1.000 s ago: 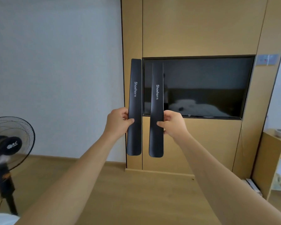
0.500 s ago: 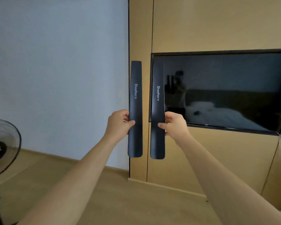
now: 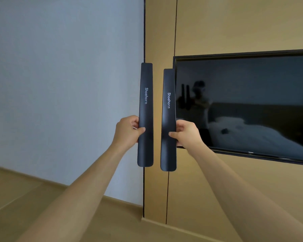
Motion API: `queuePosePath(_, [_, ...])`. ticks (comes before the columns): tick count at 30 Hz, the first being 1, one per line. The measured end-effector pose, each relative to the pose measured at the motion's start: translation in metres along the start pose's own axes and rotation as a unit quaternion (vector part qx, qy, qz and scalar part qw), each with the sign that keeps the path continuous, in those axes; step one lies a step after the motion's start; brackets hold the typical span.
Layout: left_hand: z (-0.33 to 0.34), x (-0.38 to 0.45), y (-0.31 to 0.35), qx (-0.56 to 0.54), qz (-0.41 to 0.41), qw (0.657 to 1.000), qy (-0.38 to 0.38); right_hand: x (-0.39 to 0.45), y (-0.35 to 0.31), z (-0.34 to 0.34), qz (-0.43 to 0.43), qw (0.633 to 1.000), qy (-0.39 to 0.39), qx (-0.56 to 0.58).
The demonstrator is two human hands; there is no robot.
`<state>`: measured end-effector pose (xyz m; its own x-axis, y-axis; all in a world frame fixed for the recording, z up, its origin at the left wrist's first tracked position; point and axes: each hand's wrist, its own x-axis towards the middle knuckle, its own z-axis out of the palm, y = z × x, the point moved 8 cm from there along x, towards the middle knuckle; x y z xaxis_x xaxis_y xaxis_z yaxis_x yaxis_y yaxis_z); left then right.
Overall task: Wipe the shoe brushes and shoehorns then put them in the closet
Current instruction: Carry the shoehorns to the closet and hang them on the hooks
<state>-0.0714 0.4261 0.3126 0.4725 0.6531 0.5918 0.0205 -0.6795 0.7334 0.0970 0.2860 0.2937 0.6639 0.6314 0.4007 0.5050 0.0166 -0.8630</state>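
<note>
Wood-panel wall (image 3: 234, 23); hands (image 3: 128, 131) grip upright shoehorns (image 3: 145, 95).

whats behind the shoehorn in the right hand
Behind the right shoehorn is the wood panelling and the television's left edge. That strip of frame is covered.

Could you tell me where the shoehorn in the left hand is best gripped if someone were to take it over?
Probably by the narrow upper half of the left shoehorn, above the left hand, coming from the side with a pinch across its flat faces. It stands upright, that part is free, and the right shoehorn beside it leaves a gap.
</note>
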Motion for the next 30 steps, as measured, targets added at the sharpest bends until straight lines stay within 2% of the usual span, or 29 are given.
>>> queuePosePath(8, [-0.013, 0.091, -0.089, 0.026, -0.028, 0.999, 0.03, 0.125, 0.038, 0.098, -0.001, 0.996, -0.066, 0.058])
queuePosePath(15, [-0.065, 0.152, -0.181, 0.098, -0.078, 0.986, 0.107, 0.226, 0.051, 0.226, -0.032, 0.98, -0.162, 0.112])
queuePosePath(23, [-0.142, 0.219, -0.246, 0.193, -0.125, 0.947, 0.223, 0.325, 0.026, 0.373, -0.078, 0.94, -0.287, 0.166])
queuePosePath(30, [-0.213, 0.237, -0.299, 0.258, -0.165, 0.908, 0.287, 0.361, 0.005, 0.495, -0.11, 0.9, -0.373, 0.195])
